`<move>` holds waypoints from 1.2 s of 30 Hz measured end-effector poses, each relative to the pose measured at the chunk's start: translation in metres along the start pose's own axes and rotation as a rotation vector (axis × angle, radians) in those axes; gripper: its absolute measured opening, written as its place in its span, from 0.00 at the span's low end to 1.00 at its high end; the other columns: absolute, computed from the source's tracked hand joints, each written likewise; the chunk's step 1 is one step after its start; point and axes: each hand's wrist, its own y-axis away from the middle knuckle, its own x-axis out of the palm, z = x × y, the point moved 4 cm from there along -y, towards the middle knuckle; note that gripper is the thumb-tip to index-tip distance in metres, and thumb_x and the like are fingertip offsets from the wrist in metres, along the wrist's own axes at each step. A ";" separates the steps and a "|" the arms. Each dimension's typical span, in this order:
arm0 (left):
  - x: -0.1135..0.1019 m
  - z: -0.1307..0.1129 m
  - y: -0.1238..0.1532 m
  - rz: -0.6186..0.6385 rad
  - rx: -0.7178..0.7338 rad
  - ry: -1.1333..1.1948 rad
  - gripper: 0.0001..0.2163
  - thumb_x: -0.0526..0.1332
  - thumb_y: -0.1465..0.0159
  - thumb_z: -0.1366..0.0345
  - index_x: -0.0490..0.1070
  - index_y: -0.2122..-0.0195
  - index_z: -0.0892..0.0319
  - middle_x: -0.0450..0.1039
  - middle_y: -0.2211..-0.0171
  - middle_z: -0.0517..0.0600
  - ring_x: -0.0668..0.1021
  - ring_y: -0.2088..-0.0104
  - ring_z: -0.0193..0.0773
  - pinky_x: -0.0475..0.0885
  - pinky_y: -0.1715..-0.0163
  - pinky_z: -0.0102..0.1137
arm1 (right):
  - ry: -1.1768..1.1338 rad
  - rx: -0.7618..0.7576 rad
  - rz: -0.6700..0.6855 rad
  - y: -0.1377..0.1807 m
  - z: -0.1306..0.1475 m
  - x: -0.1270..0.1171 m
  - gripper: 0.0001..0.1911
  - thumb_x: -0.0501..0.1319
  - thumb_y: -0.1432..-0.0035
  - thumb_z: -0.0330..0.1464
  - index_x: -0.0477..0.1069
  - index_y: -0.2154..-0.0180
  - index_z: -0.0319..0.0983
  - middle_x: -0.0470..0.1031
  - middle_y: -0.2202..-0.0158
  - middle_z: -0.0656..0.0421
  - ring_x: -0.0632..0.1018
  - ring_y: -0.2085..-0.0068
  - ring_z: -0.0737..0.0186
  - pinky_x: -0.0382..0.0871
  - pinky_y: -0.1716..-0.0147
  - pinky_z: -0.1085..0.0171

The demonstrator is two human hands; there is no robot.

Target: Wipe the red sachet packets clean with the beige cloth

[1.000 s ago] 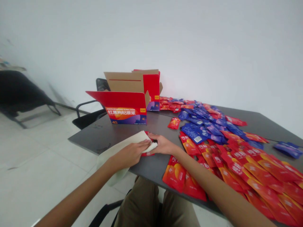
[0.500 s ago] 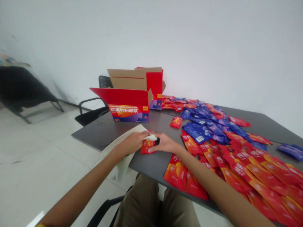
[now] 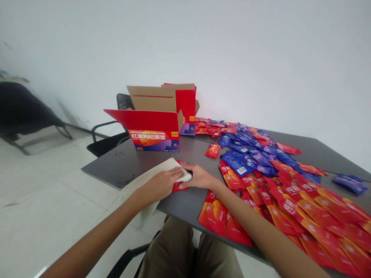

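Note:
My left hand [image 3: 162, 184] presses a cream cloth [image 3: 147, 178] down on a red sachet [image 3: 177, 187] near the front edge of the dark grey table [image 3: 121, 164]. Its fingers are curled onto the cloth. My right hand [image 3: 198, 177] lies just right of it, fingers pinched on the same sachet, which is mostly hidden under the cloth and both hands. The cloth hangs off the table edge toward my lap.
An open red cardboard box [image 3: 156, 123] stands at the table's far left. Several red sachets [image 3: 304, 216] and blue sachets [image 3: 249, 154] cover the right half. A lone red sachet [image 3: 213, 150] lies near the box. Black chairs stand behind the table and at far left.
Half a second ago the red sachet showed between my hands; now the cloth covers most of it again. Both hands stay in the same spot.

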 end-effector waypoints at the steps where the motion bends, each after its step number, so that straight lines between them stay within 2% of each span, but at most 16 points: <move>1: 0.002 -0.005 0.003 0.007 0.043 -0.007 0.25 0.47 0.39 0.77 0.59 0.40 0.66 0.59 0.37 0.57 0.59 0.36 0.38 0.53 0.37 0.34 | 0.019 -0.013 -0.002 0.000 -0.001 0.000 0.42 0.73 0.62 0.41 0.67 0.44 0.38 0.71 0.43 0.53 0.71 0.43 0.51 0.58 0.39 0.55; 3: 0.003 -0.008 0.005 0.006 0.071 -0.002 0.26 0.48 0.40 0.78 0.57 0.39 0.66 0.58 0.37 0.57 0.58 0.35 0.38 0.53 0.37 0.34 | 0.047 -0.024 0.003 0.000 -0.002 0.001 0.43 0.74 0.64 0.41 0.67 0.44 0.37 0.71 0.43 0.52 0.71 0.43 0.50 0.57 0.39 0.54; 8: -0.004 0.011 -0.008 -0.038 -0.081 0.027 0.25 0.47 0.41 0.79 0.61 0.41 0.64 0.64 0.40 0.58 0.68 0.40 0.40 0.61 0.41 0.34 | -0.018 0.001 -0.007 0.001 0.000 -0.001 0.39 0.70 0.56 0.41 0.65 0.42 0.41 0.71 0.44 0.57 0.73 0.45 0.54 0.61 0.41 0.57; 11: -0.002 0.002 -0.003 -0.009 -0.007 -0.010 0.25 0.47 0.41 0.79 0.60 0.41 0.67 0.63 0.39 0.59 0.64 0.38 0.40 0.58 0.39 0.35 | -0.015 -0.034 0.007 0.000 0.002 -0.001 0.38 0.71 0.57 0.40 0.66 0.43 0.40 0.72 0.44 0.56 0.73 0.45 0.54 0.61 0.41 0.58; 14: 0.001 -0.007 0.006 0.006 0.075 -0.019 0.28 0.47 0.41 0.80 0.56 0.38 0.68 0.58 0.37 0.58 0.58 0.35 0.38 0.54 0.37 0.35 | 0.050 -0.051 0.014 -0.001 0.002 0.000 0.40 0.73 0.62 0.39 0.69 0.46 0.38 0.72 0.44 0.53 0.71 0.43 0.51 0.58 0.40 0.55; 20: -0.006 0.013 -0.004 -0.041 -0.093 0.021 0.24 0.47 0.39 0.78 0.62 0.42 0.64 0.66 0.42 0.59 0.71 0.43 0.42 0.65 0.43 0.36 | -0.018 -0.053 -0.011 0.000 0.003 0.000 0.37 0.71 0.56 0.40 0.66 0.43 0.43 0.72 0.45 0.59 0.74 0.46 0.55 0.62 0.42 0.58; 25: 0.003 -0.004 0.008 -0.010 0.044 -0.011 0.28 0.47 0.42 0.80 0.56 0.38 0.68 0.59 0.37 0.59 0.60 0.36 0.39 0.56 0.38 0.35 | 0.058 -0.046 -0.015 0.000 -0.002 0.000 0.40 0.74 0.64 0.39 0.69 0.46 0.38 0.72 0.45 0.53 0.73 0.45 0.50 0.61 0.42 0.56; 28: 0.000 0.003 0.002 -0.024 -0.023 0.009 0.27 0.47 0.41 0.79 0.58 0.39 0.66 0.62 0.39 0.58 0.64 0.38 0.39 0.59 0.39 0.36 | 0.038 -0.048 -0.008 0.000 0.000 0.000 0.41 0.73 0.62 0.40 0.68 0.45 0.39 0.71 0.44 0.54 0.71 0.43 0.51 0.59 0.40 0.55; 31: -0.006 0.015 -0.007 -0.023 -0.126 -0.004 0.25 0.47 0.40 0.79 0.61 0.41 0.65 0.65 0.41 0.59 0.71 0.43 0.41 0.64 0.43 0.35 | -0.019 -0.041 0.000 0.000 0.004 -0.001 0.38 0.71 0.57 0.41 0.65 0.43 0.42 0.73 0.46 0.57 0.74 0.47 0.55 0.62 0.43 0.57; 33: -0.005 0.012 -0.005 -0.003 -0.101 -0.039 0.26 0.47 0.41 0.79 0.60 0.41 0.66 0.64 0.40 0.60 0.70 0.42 0.41 0.63 0.42 0.35 | -0.014 -0.029 0.009 0.000 0.004 -0.001 0.37 0.71 0.56 0.40 0.66 0.43 0.41 0.74 0.47 0.57 0.75 0.48 0.55 0.64 0.44 0.58; 36: 0.002 -0.003 0.007 0.022 0.040 -0.057 0.28 0.47 0.42 0.80 0.57 0.39 0.67 0.59 0.37 0.59 0.61 0.36 0.39 0.56 0.38 0.35 | 0.044 -0.032 0.003 -0.001 0.002 -0.001 0.39 0.73 0.62 0.39 0.69 0.46 0.39 0.73 0.46 0.54 0.72 0.45 0.51 0.61 0.42 0.55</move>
